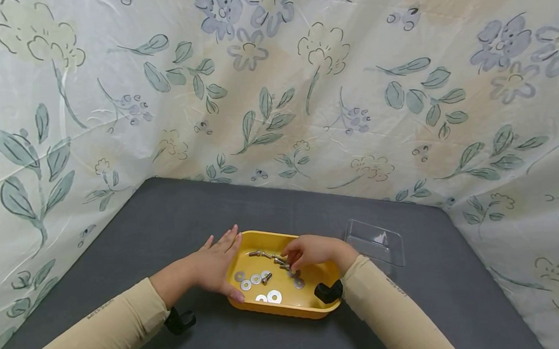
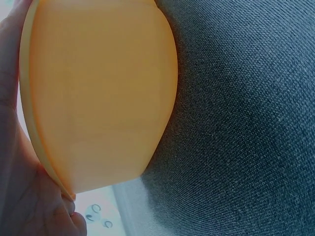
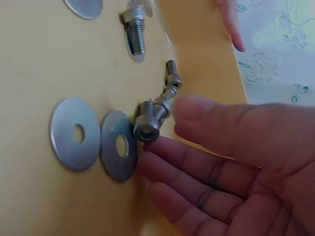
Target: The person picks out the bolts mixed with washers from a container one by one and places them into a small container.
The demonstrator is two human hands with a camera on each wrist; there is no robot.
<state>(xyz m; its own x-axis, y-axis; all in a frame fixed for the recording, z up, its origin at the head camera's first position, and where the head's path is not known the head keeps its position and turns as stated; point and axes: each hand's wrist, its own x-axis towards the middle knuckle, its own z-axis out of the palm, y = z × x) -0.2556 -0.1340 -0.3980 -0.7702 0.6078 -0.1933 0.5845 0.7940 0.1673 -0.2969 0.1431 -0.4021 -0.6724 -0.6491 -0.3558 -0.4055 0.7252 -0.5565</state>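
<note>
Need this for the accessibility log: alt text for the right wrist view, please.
The right hand reaches with relaxed fingers toward a socket-head bolt lying in a yellow tray, holding nothing. Two flat washers overlap left of that bolt, with more bolts further in and the other hand's fingertip at the rim.

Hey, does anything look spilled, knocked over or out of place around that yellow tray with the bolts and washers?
Nothing stands out. The bolts and washers all lie inside the yellow tray, which sits flat on the grey mat. The left hand rests against its side, the right hand reaches among the bolts, and a clear lid lies beside it.
</note>
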